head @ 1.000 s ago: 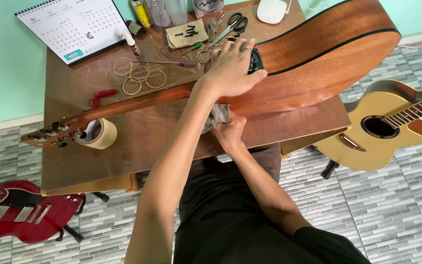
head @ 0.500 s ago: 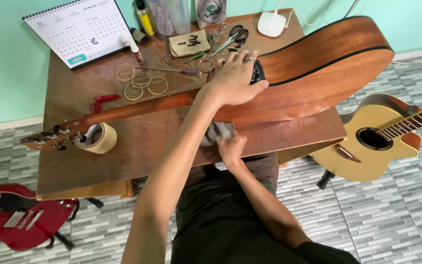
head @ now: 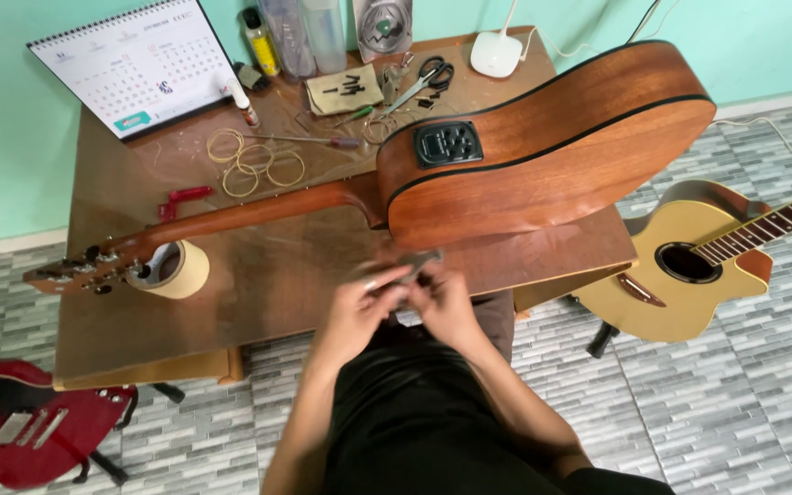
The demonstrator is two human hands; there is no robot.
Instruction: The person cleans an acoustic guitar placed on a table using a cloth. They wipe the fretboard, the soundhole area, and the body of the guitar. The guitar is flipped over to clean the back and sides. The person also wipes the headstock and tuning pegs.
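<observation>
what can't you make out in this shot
Head view only:
- Small grey object held between left hand and right hand: motion blur, fingers cover it; kind unclear.
- Brown guitar: its front faces away; strings hidden.
- Red guitar: cut off by left edge.
- Yellow guitar: neck cut off by right edge.
</observation>
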